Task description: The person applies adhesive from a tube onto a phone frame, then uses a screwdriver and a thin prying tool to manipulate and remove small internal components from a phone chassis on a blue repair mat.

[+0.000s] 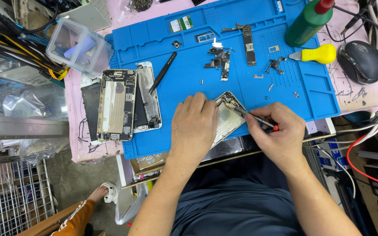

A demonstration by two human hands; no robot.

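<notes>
Left hand (193, 126) flat on phone housing (226, 117) at blue mat (176, 43) near edge, right hand (274, 133) pinching screwdriver (259, 119) into it; tweezers (162, 72), logic board (248, 43), stacked phones (119, 105) beyond.

- One view only, from a camera worn on the head.
- It looks steeply down over the person's lap onto a blue mat (224, 65) on the bench.
- It sits close: both forearms rise from the bottom edge, and the left hand (193, 126) and right hand (276, 131) fall near the frame's centre.
- At lower left it takes in floor and a wire rack (14, 192).
</notes>
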